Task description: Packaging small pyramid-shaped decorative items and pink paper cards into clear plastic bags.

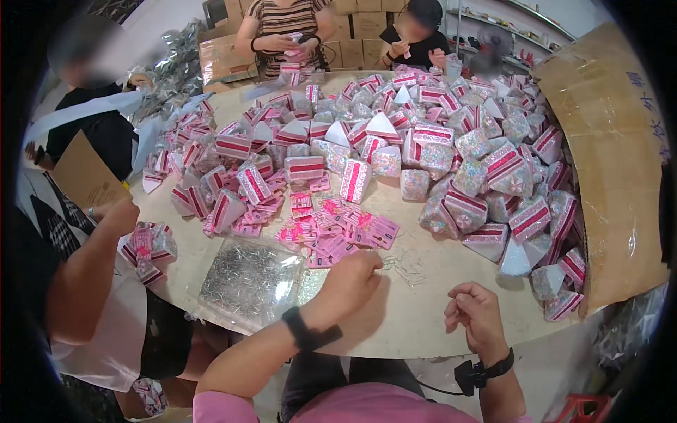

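My left hand (350,282) is closed, knuckles up, low over the table at the near edge of a pile of pink cards (337,224). What its fingers hold, if anything, is hidden. Thin metal pins (407,270) lie scattered just right of it. Over the table's front part, my right hand (474,315) hovers with fingers loosely curled and apart, and nothing shows in it. Left of my left wrist, a clear plastic tray (247,280) holds many loose metal pins. Beyond the cards lie heaped cake-slice-shaped pieces (356,180), white and glittery with pink-red stripes.
A tall cardboard sheet (606,169) borders the heap on the right. A person at my left holds a cardboard piece (88,173) near a small bundle of slices (148,247). Two people work across the table (423,331). A red stool (585,409) stands at lower right.
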### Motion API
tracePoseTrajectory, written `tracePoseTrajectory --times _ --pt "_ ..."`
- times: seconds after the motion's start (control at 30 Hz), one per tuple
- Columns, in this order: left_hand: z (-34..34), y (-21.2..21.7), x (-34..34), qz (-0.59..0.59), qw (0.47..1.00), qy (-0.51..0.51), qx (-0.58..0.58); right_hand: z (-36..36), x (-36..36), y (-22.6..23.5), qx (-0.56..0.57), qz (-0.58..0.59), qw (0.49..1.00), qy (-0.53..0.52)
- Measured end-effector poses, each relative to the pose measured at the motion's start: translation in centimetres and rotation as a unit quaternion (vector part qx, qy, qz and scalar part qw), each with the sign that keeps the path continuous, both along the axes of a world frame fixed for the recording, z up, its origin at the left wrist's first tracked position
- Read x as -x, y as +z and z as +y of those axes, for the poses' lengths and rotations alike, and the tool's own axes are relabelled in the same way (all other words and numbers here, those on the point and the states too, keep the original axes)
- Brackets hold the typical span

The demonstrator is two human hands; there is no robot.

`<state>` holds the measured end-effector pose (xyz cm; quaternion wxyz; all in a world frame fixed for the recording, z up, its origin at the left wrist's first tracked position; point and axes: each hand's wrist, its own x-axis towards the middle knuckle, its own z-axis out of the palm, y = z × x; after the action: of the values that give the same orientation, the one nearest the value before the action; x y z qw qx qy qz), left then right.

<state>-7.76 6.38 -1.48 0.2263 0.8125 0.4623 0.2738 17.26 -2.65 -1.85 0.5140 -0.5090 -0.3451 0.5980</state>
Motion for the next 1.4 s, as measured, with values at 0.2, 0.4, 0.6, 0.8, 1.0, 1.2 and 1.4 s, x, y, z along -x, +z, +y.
tracePoseTrajectory --times 0.2,0.4,0.6,0.8,1.0,1.2,1.4 --pt "5.5 -0.2 -3.8 0.046 0.993 0.027 -0.106 -0.5 -0.1 -2.0 -0.032 0.001 0.999 -0.005" --pt "7.9 -2.4 -3.5 0.128 0.987 0.043 -0.085 -0.6 0.6 -2.5 -0.057 -0.033 0.998 0.014" --pt "8.2 -3.8 -5.9 -0.018 0.988 0.069 -0.137 -1.2 0.3 -3.0 -0.070 -0.073 0.995 -0.022" --pt "8.8 -3.2 -7.4 0.058 0.991 0.119 -0.019 -1.6 0.4 -3.9 -0.099 -0.063 0.993 0.015" --pt "9.5 -3.8 -8.0 0.042 0.986 0.115 -0.110 -1.8 0.3 -4.0 -0.087 -0.077 0.993 0.010" --pt "8.1 -2.1 -5.7 0.011 0.993 0.051 -0.109 -1.6 0.4 -3.3 -0.058 -0.085 0.994 0.035" --pt "6.6 0.8 -3.7 -0.120 0.985 0.090 0.086 -1.9 0.3 -2.5 -0.062 -0.104 0.991 0.049"
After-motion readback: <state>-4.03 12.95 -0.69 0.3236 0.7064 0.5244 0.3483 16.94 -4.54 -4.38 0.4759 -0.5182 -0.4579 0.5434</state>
